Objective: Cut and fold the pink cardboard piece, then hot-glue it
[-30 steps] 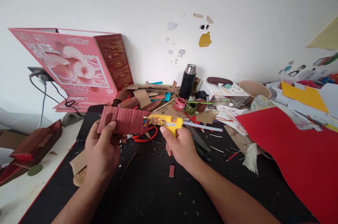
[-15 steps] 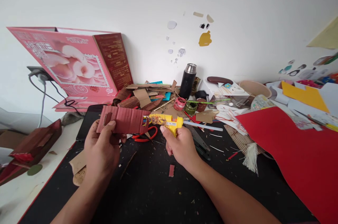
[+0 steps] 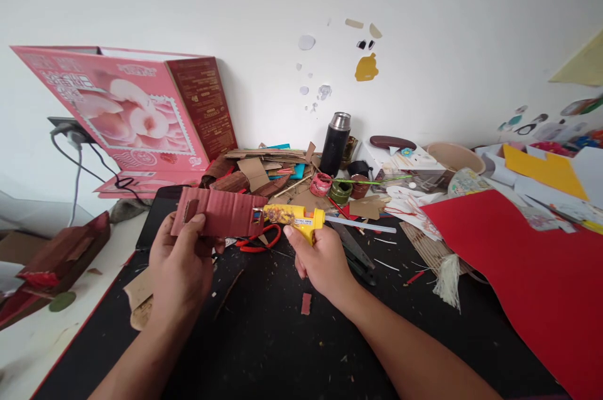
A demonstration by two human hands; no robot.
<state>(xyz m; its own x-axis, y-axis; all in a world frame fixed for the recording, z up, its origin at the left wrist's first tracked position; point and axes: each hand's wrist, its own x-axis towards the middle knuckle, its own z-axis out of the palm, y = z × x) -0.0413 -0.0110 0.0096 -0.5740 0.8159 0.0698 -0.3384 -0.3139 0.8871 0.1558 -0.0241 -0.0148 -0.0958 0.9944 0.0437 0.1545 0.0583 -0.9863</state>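
Observation:
My left hand [image 3: 183, 262] pinches a reddish-brown piece of corrugated cardboard [image 3: 228, 215] by its left end, thumb in front and the other fingers behind. A small dark brown strip [image 3: 191, 210] stands out near my thumb. My right hand [image 3: 325, 262] is wrapped around the handle of a yellow glue gun [image 3: 287, 215], which is stained along its barrel. Its nozzle points left and meets the right end of the cardboard; whether it touches, I cannot tell. A translucent glue stick [image 3: 362, 224] sticks out of its back.
Red-handled scissors [image 3: 259, 241] lie behind the cardboard. A small reddish scrap [image 3: 306, 304] rests on the black mat [image 3: 264, 350]. Paint jars [image 3: 321, 184], a black thermos [image 3: 335, 145] and cardboard scraps stand toward the wall. Red sheet [image 3: 513, 274] covers the right; a pink box [image 3: 136, 111] leans left.
The glue gun has shifted very slightly left, its nozzle now overlapping the cardboard's right end a little more. Both hands keep their grips.

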